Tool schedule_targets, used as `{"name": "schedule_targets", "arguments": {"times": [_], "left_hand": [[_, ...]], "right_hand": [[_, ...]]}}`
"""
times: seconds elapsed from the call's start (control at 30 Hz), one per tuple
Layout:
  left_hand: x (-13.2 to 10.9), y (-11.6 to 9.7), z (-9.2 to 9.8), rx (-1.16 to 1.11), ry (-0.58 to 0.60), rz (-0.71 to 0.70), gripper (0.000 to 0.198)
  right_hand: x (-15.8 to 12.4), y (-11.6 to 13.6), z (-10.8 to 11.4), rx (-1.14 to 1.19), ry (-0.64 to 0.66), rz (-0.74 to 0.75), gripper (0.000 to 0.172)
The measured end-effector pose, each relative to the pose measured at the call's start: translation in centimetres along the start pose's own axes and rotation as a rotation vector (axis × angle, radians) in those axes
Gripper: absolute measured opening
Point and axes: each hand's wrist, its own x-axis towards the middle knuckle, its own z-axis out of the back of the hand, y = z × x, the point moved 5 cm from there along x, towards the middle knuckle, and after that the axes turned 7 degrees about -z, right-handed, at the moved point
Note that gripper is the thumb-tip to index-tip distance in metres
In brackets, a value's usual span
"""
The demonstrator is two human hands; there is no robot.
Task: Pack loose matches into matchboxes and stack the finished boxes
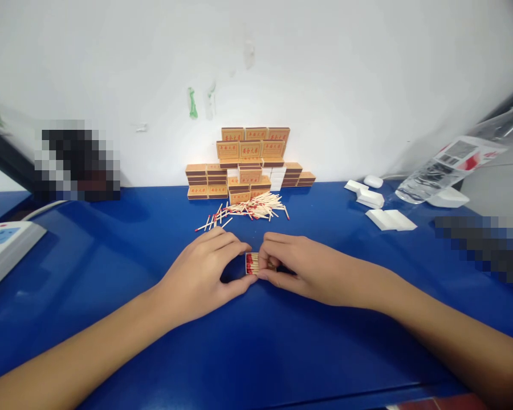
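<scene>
A small white matchbox tray (246, 265) lies on the blue table between my hands, filled with red-tipped matches (252, 263). My left hand (211, 265) is pinched on the tray, its thumb at the near side and its fingertips at the far side. Curled over the right part of the tray, my right hand (297, 262) grips it with thumb and fingers and hides that end. Just beyond lies a loose pile of matches (260, 206), with a few scattered at its left.
Orange matchboxes (250, 150) stand stacked against the wall behind the pile, with white trays (277, 177) among them. White folded pieces (391, 220) and a clear plastic bottle (447, 162) lie at the right. A white power strip (12, 247) sits at the left edge.
</scene>
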Motion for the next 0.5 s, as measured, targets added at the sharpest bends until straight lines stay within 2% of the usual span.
{"name": "schedule_targets", "arguments": {"times": [0.3, 0.5], "left_hand": [[-0.16, 0.18, -0.01, -0.026, 0.016, 0.025, 0.021], [-0.11, 0.38, -0.13, -0.029, 0.02, 0.026, 0.022]], "right_hand": [[0.31, -0.57, -0.02, 0.089, 0.007, -0.026, 0.022], [-0.02, 0.03, 0.27, 0.115, 0.042, -0.01, 0.025]]}}
